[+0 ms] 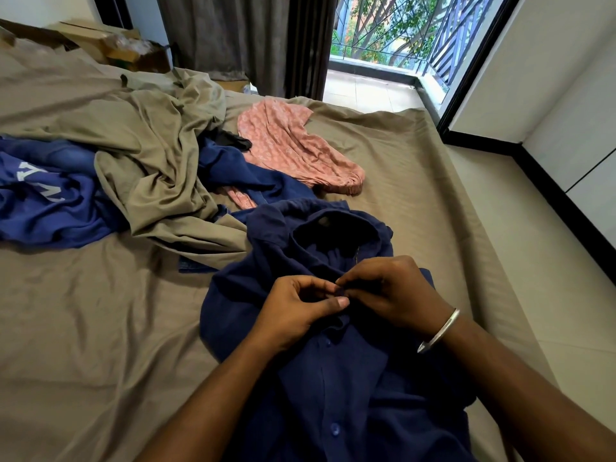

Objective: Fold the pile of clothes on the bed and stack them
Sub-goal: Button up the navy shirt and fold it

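Observation:
A navy button-up shirt (333, 378) lies front-up on the bed (83, 328) just before me, collar toward the far side. My left hand (296, 308) and my right hand (390, 291) meet at the shirt's placket below the collar, both pinching the fabric at a button. A silver bangle rings my right wrist. Behind lies the unfolded pile: a pink patterned garment (293, 145), another navy garment (233, 171), a blue garment with white letters (43, 201) and an olive cloth (150, 161) rumpled over them.
The bed's right edge runs beside a pale tiled floor (533, 261). Cardboard boxes (116, 45) stand beyond the bed at the far left. Dark curtains (250, 38) hang beside an open balcony door with a railing.

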Demonstrator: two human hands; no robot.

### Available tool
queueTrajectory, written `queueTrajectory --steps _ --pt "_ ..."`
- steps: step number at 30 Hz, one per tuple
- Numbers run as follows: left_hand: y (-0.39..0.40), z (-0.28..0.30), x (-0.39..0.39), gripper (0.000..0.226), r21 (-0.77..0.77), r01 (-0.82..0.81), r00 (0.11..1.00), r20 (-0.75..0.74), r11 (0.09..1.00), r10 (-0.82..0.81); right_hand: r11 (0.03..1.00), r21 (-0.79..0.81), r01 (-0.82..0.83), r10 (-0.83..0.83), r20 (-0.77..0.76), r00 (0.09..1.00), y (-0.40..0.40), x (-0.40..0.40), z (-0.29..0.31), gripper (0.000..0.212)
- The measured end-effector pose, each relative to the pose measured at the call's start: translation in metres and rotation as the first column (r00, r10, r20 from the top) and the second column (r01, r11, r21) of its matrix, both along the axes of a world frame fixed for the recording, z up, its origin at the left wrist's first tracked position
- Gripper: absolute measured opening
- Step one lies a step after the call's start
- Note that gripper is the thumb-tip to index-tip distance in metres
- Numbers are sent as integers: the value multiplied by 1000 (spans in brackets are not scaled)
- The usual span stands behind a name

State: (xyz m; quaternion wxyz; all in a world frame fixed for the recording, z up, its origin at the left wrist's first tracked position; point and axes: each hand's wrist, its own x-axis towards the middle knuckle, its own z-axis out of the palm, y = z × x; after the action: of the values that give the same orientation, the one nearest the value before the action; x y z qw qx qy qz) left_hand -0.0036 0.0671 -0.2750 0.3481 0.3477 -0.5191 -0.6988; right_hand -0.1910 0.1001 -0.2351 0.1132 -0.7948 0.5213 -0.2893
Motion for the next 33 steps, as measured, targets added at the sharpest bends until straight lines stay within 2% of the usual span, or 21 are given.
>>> queueTrajectory --steps 7,11,14,19,25,26,30,33 --pt "-1 -6 -3 17 -97 -55 997 54 994 60 997 71 -14 6 111 994 0 -1 4 17" --pt "-2 -10 -4 14 -106 -43 996 70 993 51 989 147 26 -48 145 988 1 -4 5 19" --pt "-5 -11 -3 13 -94 -30 998 50 995 34 972 227 56 -111 238 965 2 -3 5 19" --pt "-5 -12 -1 12 -98 -14 997 70 995 21 943 331 17 -142 355 924 1 -3 4 19" --pt "-7 -15 -2 5 -83 22 996 90 996 -15 924 381 -14 -161 422 892 1 -5 -1 15" --pt "-8 -17 -2 7 -84 34 994 104 996 -25 923 384 -20 -158 427 891 1 -5 -2 14" --pt "-10 -28 -3 35 -96 88 974 216 991 -66 924 382 -22 -149 412 899 0 -2 -6 14" --pt "-10 -33 -4 40 -90 101 965 250 991 -75 923 384 -21 -151 411 899 0 -3 -6 15"
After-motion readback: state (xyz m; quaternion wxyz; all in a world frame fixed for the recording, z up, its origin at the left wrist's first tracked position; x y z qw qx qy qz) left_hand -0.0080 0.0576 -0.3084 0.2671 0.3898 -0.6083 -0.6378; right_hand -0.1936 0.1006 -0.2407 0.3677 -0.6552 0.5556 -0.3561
